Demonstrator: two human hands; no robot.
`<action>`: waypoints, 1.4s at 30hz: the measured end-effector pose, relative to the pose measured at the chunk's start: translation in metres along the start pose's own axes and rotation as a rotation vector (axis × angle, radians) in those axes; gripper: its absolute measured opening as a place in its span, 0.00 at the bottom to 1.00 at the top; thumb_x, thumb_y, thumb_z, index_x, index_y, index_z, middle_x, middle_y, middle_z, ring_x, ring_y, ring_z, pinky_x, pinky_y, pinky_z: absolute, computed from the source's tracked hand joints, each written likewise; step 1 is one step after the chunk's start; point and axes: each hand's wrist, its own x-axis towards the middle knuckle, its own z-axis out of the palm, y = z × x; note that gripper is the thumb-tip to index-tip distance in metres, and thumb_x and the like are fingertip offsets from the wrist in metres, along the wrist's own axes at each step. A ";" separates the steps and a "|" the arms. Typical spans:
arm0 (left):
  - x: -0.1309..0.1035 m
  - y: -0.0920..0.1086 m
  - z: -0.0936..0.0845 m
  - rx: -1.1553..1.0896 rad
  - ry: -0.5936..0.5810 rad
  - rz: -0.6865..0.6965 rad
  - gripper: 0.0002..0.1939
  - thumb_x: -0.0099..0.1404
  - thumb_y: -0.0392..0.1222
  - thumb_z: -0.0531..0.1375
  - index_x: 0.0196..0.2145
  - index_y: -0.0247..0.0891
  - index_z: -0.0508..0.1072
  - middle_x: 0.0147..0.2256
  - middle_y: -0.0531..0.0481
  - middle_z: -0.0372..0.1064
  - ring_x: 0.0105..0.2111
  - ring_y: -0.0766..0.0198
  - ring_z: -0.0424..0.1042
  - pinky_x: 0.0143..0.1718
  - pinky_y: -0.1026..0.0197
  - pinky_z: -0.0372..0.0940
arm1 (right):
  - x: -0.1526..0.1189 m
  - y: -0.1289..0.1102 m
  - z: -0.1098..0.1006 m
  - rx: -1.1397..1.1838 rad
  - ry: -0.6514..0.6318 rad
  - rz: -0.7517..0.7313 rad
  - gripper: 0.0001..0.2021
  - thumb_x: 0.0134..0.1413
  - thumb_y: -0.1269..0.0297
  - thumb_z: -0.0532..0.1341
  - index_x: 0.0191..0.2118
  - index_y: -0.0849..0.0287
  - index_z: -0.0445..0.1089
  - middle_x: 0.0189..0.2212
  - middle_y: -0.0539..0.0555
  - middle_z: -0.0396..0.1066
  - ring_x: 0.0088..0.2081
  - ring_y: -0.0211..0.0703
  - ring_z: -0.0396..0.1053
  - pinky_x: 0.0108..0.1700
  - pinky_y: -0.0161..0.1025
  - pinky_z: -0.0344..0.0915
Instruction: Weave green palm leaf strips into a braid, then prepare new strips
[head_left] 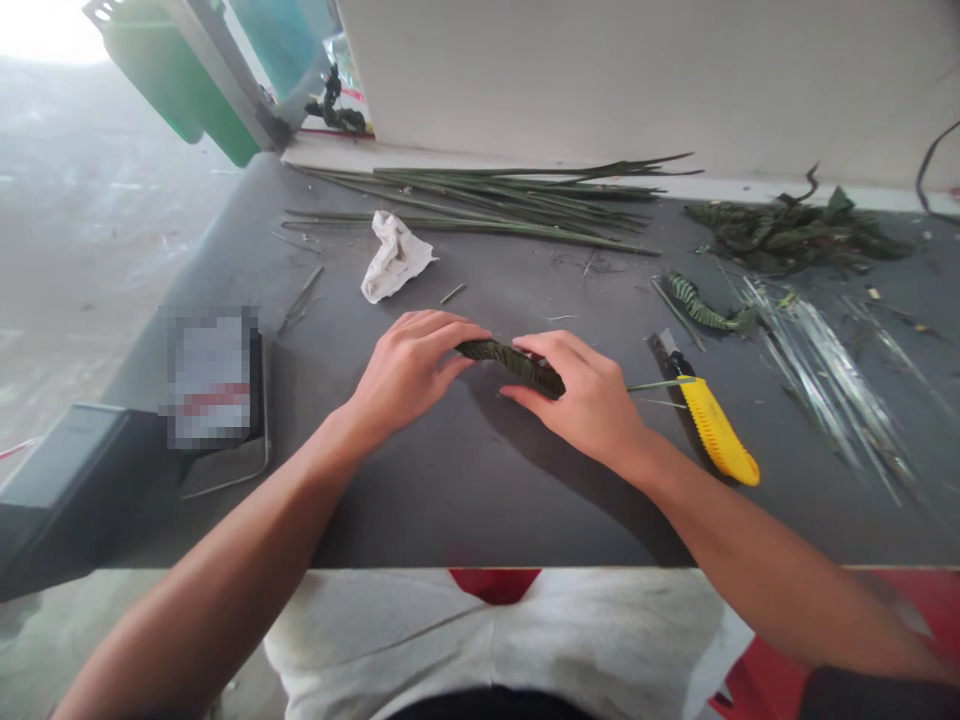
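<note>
A dark green ribbed leaf piece, curved and narrow, is held between my two hands just above the grey table. My left hand pinches its left end between thumb and fingers. Around its right end my right hand is closed, thumb below and fingers above. A thin green stem sticks out to the right past my right hand. Close by on that side lies a yellow-handled utility knife, its blade pointing away from me. A similar curled striped leaf rests beyond the knife.
Long green stems lie along the back, near a crumpled white tissue. A heap of dark leaves and shiny thin strips occupy the right. A phone-like device, partly blurred, sits left on the grey table.
</note>
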 end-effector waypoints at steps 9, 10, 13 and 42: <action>0.002 -0.010 -0.002 -0.015 0.066 -0.057 0.10 0.66 0.34 0.61 0.45 0.42 0.77 0.46 0.46 0.78 0.49 0.57 0.75 0.54 0.51 0.65 | 0.007 0.003 -0.020 -0.072 -0.308 0.132 0.13 0.56 0.67 0.68 0.47 0.57 0.76 0.40 0.54 0.80 0.39 0.49 0.78 0.42 0.44 0.71; 0.002 -0.010 -0.001 -0.006 0.087 -0.056 0.10 0.66 0.34 0.62 0.45 0.42 0.77 0.46 0.46 0.77 0.49 0.57 0.74 0.54 0.52 0.65 | 0.007 0.003 -0.021 -0.052 -0.310 0.137 0.12 0.56 0.67 0.69 0.47 0.56 0.76 0.40 0.53 0.81 0.38 0.48 0.78 0.40 0.43 0.71; 0.002 -0.008 -0.001 0.015 0.171 -0.057 0.12 0.64 0.35 0.64 0.46 0.42 0.77 0.48 0.45 0.75 0.49 0.56 0.73 0.54 0.52 0.66 | 0.008 0.004 -0.020 0.015 -0.248 0.162 0.11 0.55 0.67 0.69 0.45 0.56 0.77 0.38 0.51 0.81 0.35 0.45 0.77 0.37 0.41 0.70; 0.006 0.017 0.012 -0.960 0.179 -0.603 0.16 0.61 0.49 0.70 0.36 0.35 0.72 0.31 0.51 0.73 0.20 0.72 0.69 0.17 0.70 0.63 | 0.006 0.001 -0.005 0.777 -0.303 0.574 0.22 0.58 0.54 0.67 0.54 0.58 0.69 0.41 0.58 0.79 0.34 0.44 0.78 0.36 0.41 0.75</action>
